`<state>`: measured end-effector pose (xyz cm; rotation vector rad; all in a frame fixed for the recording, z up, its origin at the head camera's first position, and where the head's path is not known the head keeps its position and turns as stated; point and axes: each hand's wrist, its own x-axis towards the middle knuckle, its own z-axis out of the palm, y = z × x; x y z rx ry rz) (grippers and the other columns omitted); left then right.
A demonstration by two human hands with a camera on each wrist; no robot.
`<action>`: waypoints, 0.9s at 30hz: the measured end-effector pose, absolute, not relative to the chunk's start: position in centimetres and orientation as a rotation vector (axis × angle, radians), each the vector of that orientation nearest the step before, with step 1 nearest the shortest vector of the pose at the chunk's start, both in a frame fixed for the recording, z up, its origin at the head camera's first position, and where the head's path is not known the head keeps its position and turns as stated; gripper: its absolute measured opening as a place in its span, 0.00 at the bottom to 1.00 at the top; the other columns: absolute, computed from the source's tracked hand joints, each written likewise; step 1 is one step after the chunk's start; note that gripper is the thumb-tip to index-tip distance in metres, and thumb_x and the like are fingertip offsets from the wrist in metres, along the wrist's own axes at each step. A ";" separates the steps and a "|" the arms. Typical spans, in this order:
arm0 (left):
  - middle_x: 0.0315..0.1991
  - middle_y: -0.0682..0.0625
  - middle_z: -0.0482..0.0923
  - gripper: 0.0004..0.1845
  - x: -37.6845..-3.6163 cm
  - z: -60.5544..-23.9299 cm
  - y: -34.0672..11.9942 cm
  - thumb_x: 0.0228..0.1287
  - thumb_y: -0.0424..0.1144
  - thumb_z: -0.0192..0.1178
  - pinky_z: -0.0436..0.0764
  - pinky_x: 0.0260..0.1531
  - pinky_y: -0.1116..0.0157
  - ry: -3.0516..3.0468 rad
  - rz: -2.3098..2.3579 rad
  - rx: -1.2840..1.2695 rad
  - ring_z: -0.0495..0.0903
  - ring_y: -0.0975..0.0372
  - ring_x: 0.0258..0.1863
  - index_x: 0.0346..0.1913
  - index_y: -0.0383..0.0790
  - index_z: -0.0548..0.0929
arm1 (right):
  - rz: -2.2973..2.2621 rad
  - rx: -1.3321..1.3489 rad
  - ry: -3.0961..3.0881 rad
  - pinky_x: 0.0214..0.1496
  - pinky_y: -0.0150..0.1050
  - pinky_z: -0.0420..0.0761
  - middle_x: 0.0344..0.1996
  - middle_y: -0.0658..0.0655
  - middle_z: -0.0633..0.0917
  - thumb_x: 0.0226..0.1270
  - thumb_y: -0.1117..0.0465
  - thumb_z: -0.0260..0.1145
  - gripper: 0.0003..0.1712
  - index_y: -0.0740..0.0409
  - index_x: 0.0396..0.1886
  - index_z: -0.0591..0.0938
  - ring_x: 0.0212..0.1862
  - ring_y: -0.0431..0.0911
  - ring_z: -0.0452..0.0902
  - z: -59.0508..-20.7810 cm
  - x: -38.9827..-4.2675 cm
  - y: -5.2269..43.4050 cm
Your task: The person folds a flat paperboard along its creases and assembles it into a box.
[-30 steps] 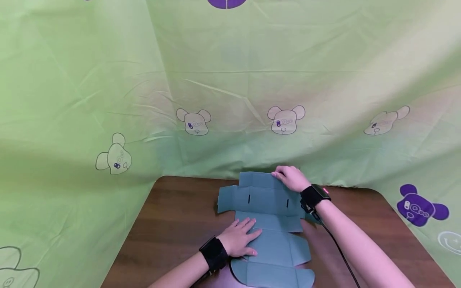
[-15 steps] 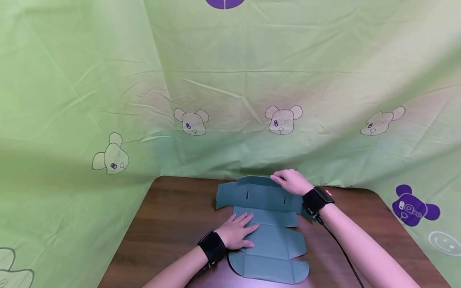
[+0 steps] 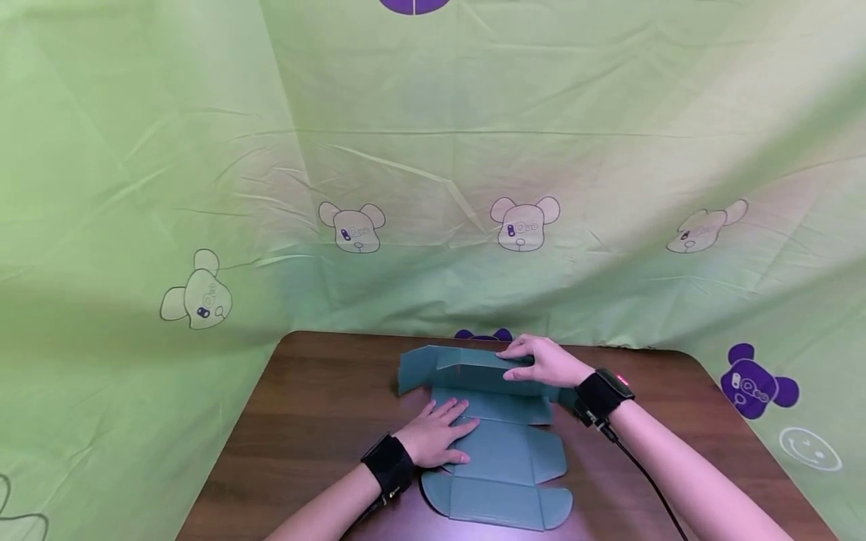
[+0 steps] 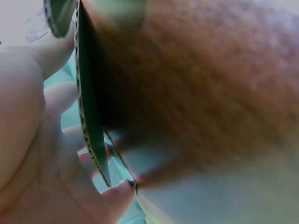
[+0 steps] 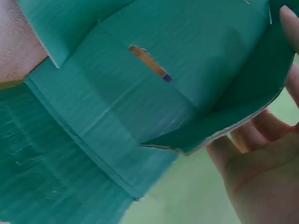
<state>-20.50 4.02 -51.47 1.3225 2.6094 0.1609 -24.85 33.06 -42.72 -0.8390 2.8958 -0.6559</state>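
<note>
Left hand (image 3: 433,436): fingers spread wide, resting on teal cardboard (image 3: 502,454).
Right hand (image 3: 549,364): fingers holding its bent far flap (image 3: 476,358).
Worktop (image 3: 304,421): flap raised near the far edge.

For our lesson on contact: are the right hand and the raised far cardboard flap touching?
Touching: in the right wrist view, the right hand grips the flap between thumb and fingers.

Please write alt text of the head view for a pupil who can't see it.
A person's left hand lies spread on a creased blue-green cardboard sheet while the right hand holds its raised far end. The sheet lies on a brown table before green, bear-printed cloth.
</note>
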 end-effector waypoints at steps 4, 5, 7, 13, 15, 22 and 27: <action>0.79 0.49 0.52 0.35 -20.6 -51.5 4.0 0.70 0.64 0.50 0.56 0.74 0.45 2.589 0.195 1.313 0.51 0.54 0.79 0.76 0.61 0.61 | -0.665 -0.858 2.889 0.55 0.45 0.80 0.56 0.52 0.82 0.66 0.44 0.67 0.28 0.49 0.63 0.81 0.57 0.48 0.78 -43.1 -24.3 33.0; 0.79 0.49 0.52 0.35 -20.7 -51.6 4.0 0.70 0.64 0.51 0.56 0.73 0.45 2.586 0.206 1.310 0.51 0.53 0.79 0.76 0.61 0.61 | -0.663 -0.873 2.889 0.55 0.45 0.80 0.57 0.53 0.82 0.68 0.44 0.65 0.28 0.50 0.63 0.80 0.58 0.48 0.78 -43.2 -24.2 32.9; 0.79 0.49 0.53 0.34 -20.7 -51.6 3.8 0.69 0.63 0.52 0.56 0.73 0.43 2.580 0.239 1.305 0.51 0.53 0.79 0.76 0.61 0.62 | -0.652 -0.901 2.895 0.55 0.46 0.80 0.57 0.53 0.82 0.70 0.44 0.63 0.27 0.51 0.63 0.80 0.58 0.48 0.79 -43.3 -24.0 32.9; 0.65 0.51 0.76 0.20 -20.4 -50.6 3.7 0.74 0.55 0.51 0.68 0.66 0.44 2.662 0.522 1.399 0.72 0.57 0.67 0.62 0.54 0.80 | -0.605 -0.908 2.916 0.56 0.45 0.80 0.58 0.51 0.81 0.70 0.43 0.63 0.28 0.47 0.65 0.79 0.59 0.46 0.78 -43.8 -23.9 33.0; 0.49 0.55 0.84 0.14 -20.5 -49.7 3.8 0.77 0.49 0.49 0.76 0.58 0.52 2.764 0.666 1.468 0.81 0.62 0.53 0.49 0.51 0.85 | -0.593 -0.891 2.935 0.57 0.44 0.80 0.57 0.49 0.81 0.68 0.42 0.64 0.28 0.45 0.64 0.79 0.58 0.44 0.78 -43.8 -24.0 33.1; 0.41 0.57 0.79 0.10 -22.5 -47.3 3.9 0.76 0.46 0.53 0.76 0.49 0.60 3.019 1.180 1.117 0.76 0.63 0.43 0.44 0.50 0.84 | -0.574 -0.866 2.972 0.57 0.45 0.80 0.55 0.48 0.82 0.66 0.43 0.67 0.28 0.44 0.64 0.80 0.57 0.43 0.79 -43.7 -24.2 33.1; 0.57 0.49 0.77 0.21 -23.5 -48.0 4.3 0.75 0.48 0.55 0.74 0.59 0.54 2.968 1.238 0.901 0.74 0.56 0.57 0.64 0.44 0.78 | -0.534 -0.834 2.979 0.58 0.47 0.80 0.57 0.51 0.82 0.67 0.43 0.66 0.28 0.44 0.65 0.79 0.58 0.46 0.79 -43.6 -24.1 32.9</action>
